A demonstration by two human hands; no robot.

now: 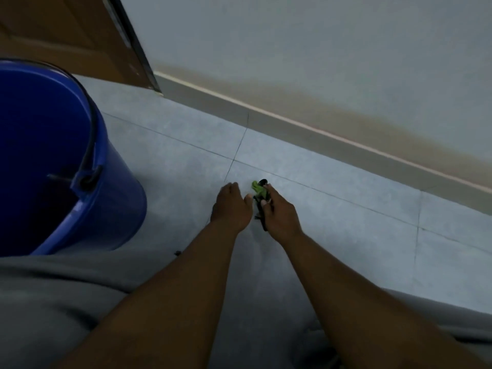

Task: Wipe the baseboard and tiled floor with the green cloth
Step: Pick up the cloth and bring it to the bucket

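Note:
The green cloth point(257, 189) is bunched small, with dark edging or a dark strap hanging from it. My right hand point(279, 211) grips it above the grey tiled floor point(332, 222). My left hand point(231, 207) is right beside it, fingers curled; its thumb touches the cloth, and whether it grips it is hidden. The grey baseboard point(306, 134) with a pale top edge runs diagonally along the white wall, about one tile beyond my hands.
A large blue bucket point(114, 182) with a black handle stands on the floor at left, close to my left arm. A brown wooden door point(66, 35) fills the upper left corner. My grey-clothed knees sit at the bottom of view.

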